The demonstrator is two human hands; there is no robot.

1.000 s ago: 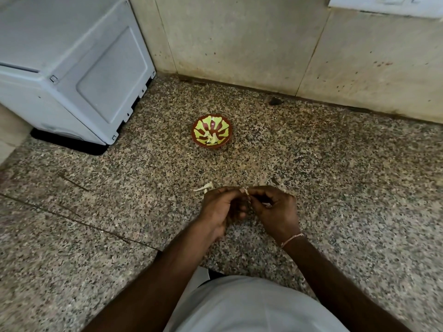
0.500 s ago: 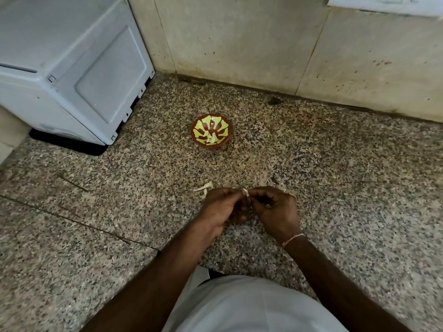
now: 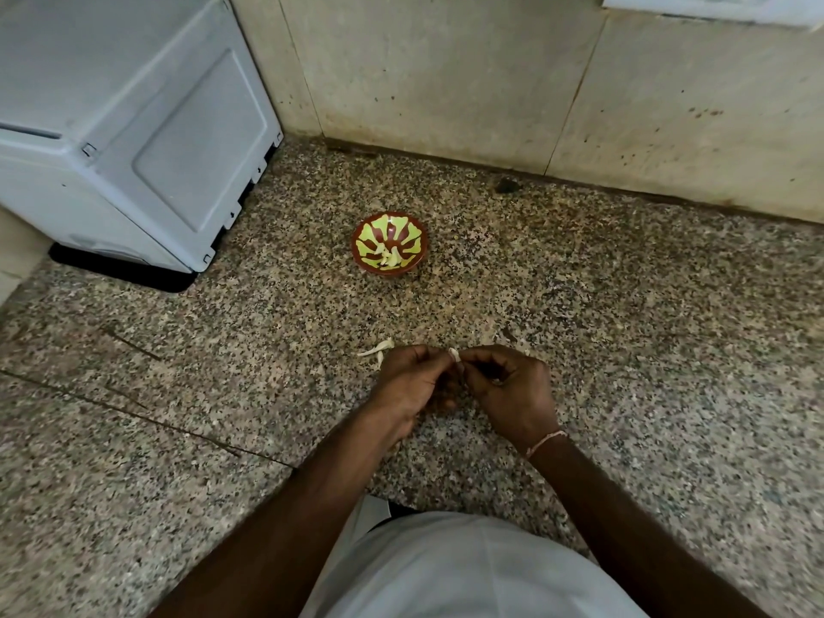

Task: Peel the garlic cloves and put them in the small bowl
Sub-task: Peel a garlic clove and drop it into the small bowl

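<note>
A small brown bowl [image 3: 389, 243] with a yellow-green pattern stands on the speckled granite counter [image 3: 624, 350], with a few pale peeled cloves [image 3: 389, 256] lying in it. Nearer to me, my left hand [image 3: 410, 385] and my right hand [image 3: 508, 390] meet fingertip to fingertip. Both pinch one pale garlic clove [image 3: 454, 353], of which only the tip shows above the fingers. Just left of my left hand, scraps of garlic skin [image 3: 376, 349] lie on the counter.
A grey-white appliance [image 3: 133, 127] stands at the back left on a dark base. A stained tiled wall [image 3: 490, 82] closes the back of the counter. A thin crack [image 3: 133, 417] runs across the counter at the left.
Both hands stay together on the clove at the same place. Only the fingers have shifted slightly.
</note>
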